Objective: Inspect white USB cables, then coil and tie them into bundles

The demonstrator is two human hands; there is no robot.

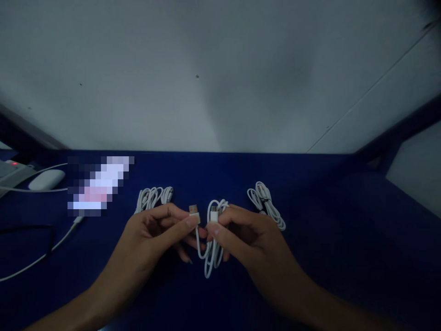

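A white USB cable [208, 262], gathered in loose loops, is held between both hands above the blue tabletop. My left hand [161, 234] pinches its flat USB plug [194, 214] between thumb and forefinger, the metal end pointing up and away. My right hand [246, 232] grips the coiled part together with the smaller plug [214, 213] at the other end, also pointing up. Part of the coil is hidden behind the right fingers. Behind my left hand lies a bunch of white cables [151, 196]. Beyond my right hand rests another coiled white cable [266, 204] with a dark tie around it.
A lit phone [103, 184], blurred out, lies at the left with a white charging cord [65, 236] plugged in. Near it are a white rounded case [47, 179] and a power strip [17, 172] with a red light. A pale wall [220, 101] borders the blue table [213, 170].
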